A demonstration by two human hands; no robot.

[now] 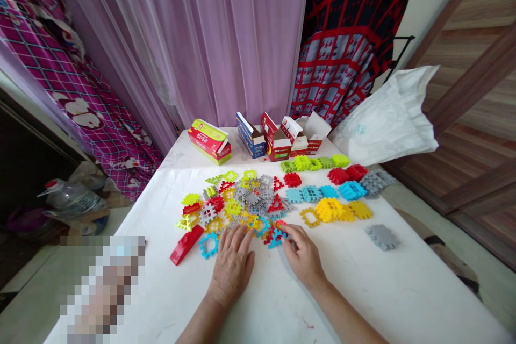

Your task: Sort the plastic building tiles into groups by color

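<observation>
A mixed pile of plastic interlocking building pieces (252, 199) lies on the white table, in grey, red, yellow, green and blue. My left hand (233, 260) rests palm down at the pile's near edge, fingers stretched out, beside a blue square frame piece (208, 246). Just right of it, my right hand (303, 255) reaches in with thumb and forefinger apart. Its fingertips touch or nearly touch a blue triangular piece (277, 238) lying by red ones; no firm grip shows. Sorted by colour to the right are yellow pieces (330, 208), light blue pieces (311, 194) and red pieces (347, 173).
Several open small cardboard boxes, one a red box (276, 142), stand along the back beside a red-and-green box (209, 141). A red block (186, 244) lies left, a grey stack (382, 237) right. A white bag (389, 115) leans at the far right corner.
</observation>
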